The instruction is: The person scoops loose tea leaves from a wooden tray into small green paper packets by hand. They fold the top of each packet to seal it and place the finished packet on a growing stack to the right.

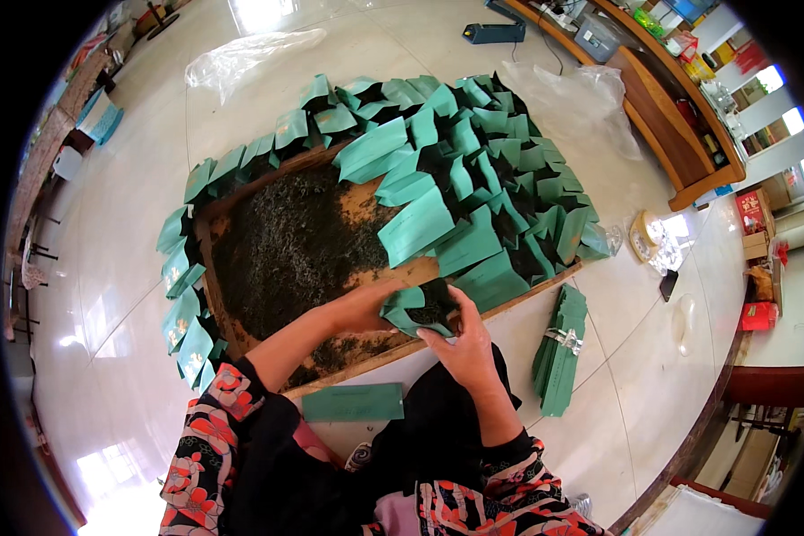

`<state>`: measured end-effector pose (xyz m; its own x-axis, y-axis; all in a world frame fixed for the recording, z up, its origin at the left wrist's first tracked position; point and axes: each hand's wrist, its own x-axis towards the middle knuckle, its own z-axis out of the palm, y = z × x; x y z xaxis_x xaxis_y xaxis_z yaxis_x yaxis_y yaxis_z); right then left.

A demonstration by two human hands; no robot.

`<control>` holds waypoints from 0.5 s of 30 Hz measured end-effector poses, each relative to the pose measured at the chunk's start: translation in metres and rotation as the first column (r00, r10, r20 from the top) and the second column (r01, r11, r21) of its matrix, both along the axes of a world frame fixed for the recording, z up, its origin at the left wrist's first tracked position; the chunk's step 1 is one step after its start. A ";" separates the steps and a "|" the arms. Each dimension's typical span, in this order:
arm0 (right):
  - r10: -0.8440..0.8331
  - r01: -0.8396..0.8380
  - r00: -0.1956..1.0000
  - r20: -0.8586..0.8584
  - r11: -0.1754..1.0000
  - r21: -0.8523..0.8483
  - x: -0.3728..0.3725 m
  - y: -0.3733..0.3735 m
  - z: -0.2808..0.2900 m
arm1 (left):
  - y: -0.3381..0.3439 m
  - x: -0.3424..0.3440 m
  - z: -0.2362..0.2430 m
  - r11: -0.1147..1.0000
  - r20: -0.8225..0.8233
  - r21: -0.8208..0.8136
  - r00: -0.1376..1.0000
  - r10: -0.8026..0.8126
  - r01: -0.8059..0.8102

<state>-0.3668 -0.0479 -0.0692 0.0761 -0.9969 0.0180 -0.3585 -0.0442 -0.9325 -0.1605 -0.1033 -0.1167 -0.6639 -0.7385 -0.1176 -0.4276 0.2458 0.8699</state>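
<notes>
1. We see the pale tiled floor spreading beneath everything.
2. On it sits a wooden tray, just beyond our knees.
3. Open green bags crowd its right half; others line its left and far sides.
4. Dark loose leaves cover much of its left half.
5. Right of us lies a bundle of green bags, tied with a silvery band.
6. A flat green bag lies near us, left of centre.
7. Our left hand and right hand close together around one tilted, open green bag, dark matter inside, above the tray's near edge.
</notes>
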 end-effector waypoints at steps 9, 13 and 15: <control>-0.317 0.297 0.945 -0.083 0.935 -0.192 -0.013 -0.040 -0.037 | -0.007 -0.010 -0.018 0.939 0.116 -0.117 0.935 0.336 -0.322; -0.385 0.387 0.921 0.063 0.922 -0.023 -0.013 -0.056 -0.045 | 0.015 0.005 -0.034 0.962 0.215 -0.049 0.938 0.273 -0.269; -0.401 0.401 0.916 -0.009 0.916 0.004 -0.007 -0.060 -0.040 | 0.024 0.007 -0.038 0.969 0.248 -0.032 0.937 0.247 -0.246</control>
